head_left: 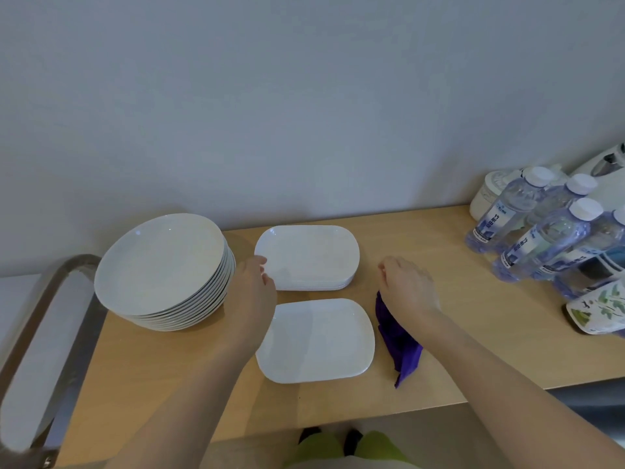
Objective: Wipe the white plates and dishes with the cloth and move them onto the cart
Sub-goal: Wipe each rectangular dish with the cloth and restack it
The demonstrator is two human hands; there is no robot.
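View from the head camera over a light wooden counter (439,238). Landmark: the single white rounded-rectangular dish (316,340), lying flat near the counter's front edge. Directly behind it sits a low stack of matching white rectangular dishes (307,257); to its left and behind stands a taller stack of round white plates (160,265). The left hand (252,286) reaches to the left edge of the rectangular stack, fingers curled at the rim of the top dish; whether it has actually closed on the rim cannot be told. The right hand (409,286) hangs just right of the landmark dish, fingers bent downward over a crumpled purple cloth (399,336) that lies on the counter beside the dish; the cloth runs under the hand, and a firm hold cannot be confirmed.

Handling, as judged: the dishes look rigid, smooth-glazed, breakable and probably slippery, so each is best lifted singly by opposite rims or with fingers under the lip. The round stack appears heavy as a whole. The cloth is soft and limp and can be bunched anywhere.

Surroundings: left of the landmark dish, beyond the counter's end, a metal-framed cart (50,333) with a pale tray surface. Well to the right stand clear plastic water bottles with white caps (541,231), which do not block the path to the cart; the round stack lies nearest that path.
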